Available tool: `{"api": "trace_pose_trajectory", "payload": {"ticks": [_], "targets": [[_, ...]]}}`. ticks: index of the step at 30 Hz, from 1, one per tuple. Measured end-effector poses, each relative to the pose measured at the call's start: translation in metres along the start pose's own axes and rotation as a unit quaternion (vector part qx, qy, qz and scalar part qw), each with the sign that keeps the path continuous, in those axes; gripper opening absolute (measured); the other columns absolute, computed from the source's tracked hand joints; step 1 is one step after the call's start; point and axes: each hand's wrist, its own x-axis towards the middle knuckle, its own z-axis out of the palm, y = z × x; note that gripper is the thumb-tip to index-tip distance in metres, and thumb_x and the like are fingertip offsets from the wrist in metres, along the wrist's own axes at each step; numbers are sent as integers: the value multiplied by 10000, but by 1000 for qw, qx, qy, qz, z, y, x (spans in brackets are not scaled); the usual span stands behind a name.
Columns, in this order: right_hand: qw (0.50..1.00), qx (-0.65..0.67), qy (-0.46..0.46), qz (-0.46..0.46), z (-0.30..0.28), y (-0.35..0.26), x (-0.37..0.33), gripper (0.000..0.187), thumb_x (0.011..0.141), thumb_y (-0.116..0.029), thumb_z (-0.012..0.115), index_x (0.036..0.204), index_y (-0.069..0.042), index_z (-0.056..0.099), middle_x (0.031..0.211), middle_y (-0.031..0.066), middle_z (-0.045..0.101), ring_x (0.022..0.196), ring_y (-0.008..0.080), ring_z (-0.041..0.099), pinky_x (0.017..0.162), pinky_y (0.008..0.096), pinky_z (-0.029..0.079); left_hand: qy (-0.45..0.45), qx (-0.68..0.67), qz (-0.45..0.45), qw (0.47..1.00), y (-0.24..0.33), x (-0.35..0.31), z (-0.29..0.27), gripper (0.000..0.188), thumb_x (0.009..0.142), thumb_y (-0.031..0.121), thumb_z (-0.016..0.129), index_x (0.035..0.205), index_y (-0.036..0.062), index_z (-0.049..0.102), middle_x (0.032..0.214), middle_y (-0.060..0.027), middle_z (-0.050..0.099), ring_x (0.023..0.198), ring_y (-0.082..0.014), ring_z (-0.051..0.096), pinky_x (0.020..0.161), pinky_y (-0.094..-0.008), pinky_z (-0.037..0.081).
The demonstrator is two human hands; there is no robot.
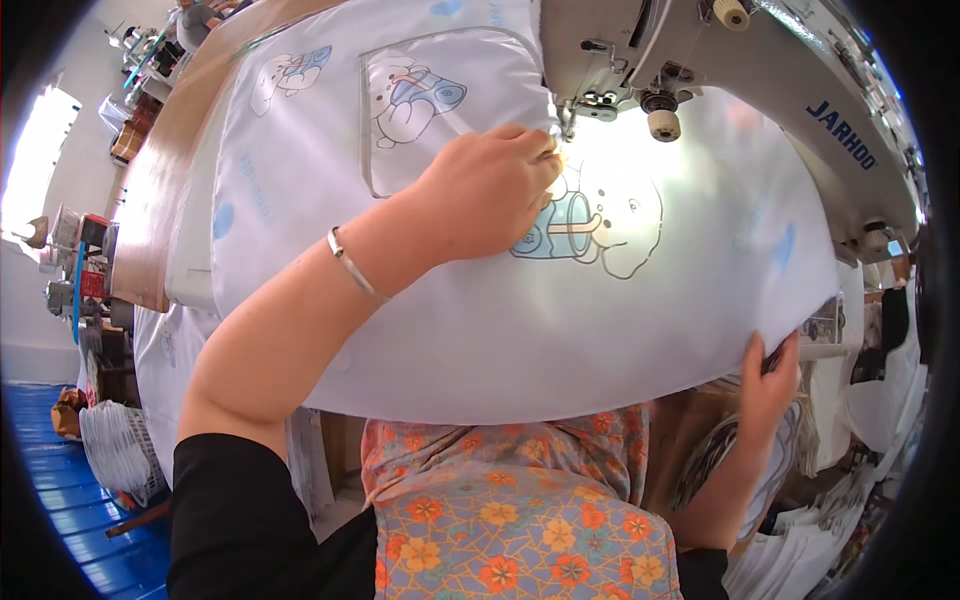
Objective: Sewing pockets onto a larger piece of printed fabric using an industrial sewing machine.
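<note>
A large sheet of white fabric (440, 350) with printed cartoon puppies and blue cups spreads over the sewing table. My left hand (490, 190) lies on it just left of the presser foot (567, 122), fingers bent and pressed together on the cloth; their tips are partly hidden. Down at the fabric's right edge, my right hand (772, 375) pinches the border between thumb and fingers. The sewing machine (720, 55) stands over the far side, its lamp lighting the cloth around the needle. A grey-edged rounded panel (363, 125) lies on the fabric left of the needle.
The wooden table edge (150, 240) runs along the left. Beyond it are thread stands (75, 255), a white wire basket (118, 450) on the blue floor (95, 540), and a person (195, 25) far off. White cloth pieces (810, 540) are piled at lower right.
</note>
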Motion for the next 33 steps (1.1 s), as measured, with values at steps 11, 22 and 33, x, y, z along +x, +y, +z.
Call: {"api": "trace_pose_trajectory", "payload": {"ticks": [11, 22, 33], "targets": [[983, -117, 86, -113, 20, -15, 94, 420, 960, -186, 632, 1344, -30, 562, 943, 206, 690, 811, 290, 686, 754, 374, 520, -77, 35, -88, 993, 8, 11, -4, 264, 923, 144, 591, 1147, 32, 675, 1142, -67, 633, 1070, -246, 608, 806, -383, 542], [862, 332, -367, -110, 84, -99, -118, 276, 855, -16, 711, 1129, -45, 712, 910, 65, 714, 752, 100, 628, 659, 268, 524, -116, -36, -48, 991, -32, 31, -18, 244, 870, 122, 585, 1067, 79, 722, 1160, -76, 668, 1080, -293, 618, 897, -398, 515], [864, 420, -230, 157, 15, -40, -85, 150, 937, -21, 639, 1064, 4, 716, 983, 39, 718, 855, 75, 629, 726, 211, 488, -42, 23, -30, 998, -2, 7, -3, 260, 971, 189, 544, 1119, 66, 719, 1158, -78, 650, 1098, -254, 595, 931, -395, 508]]}}
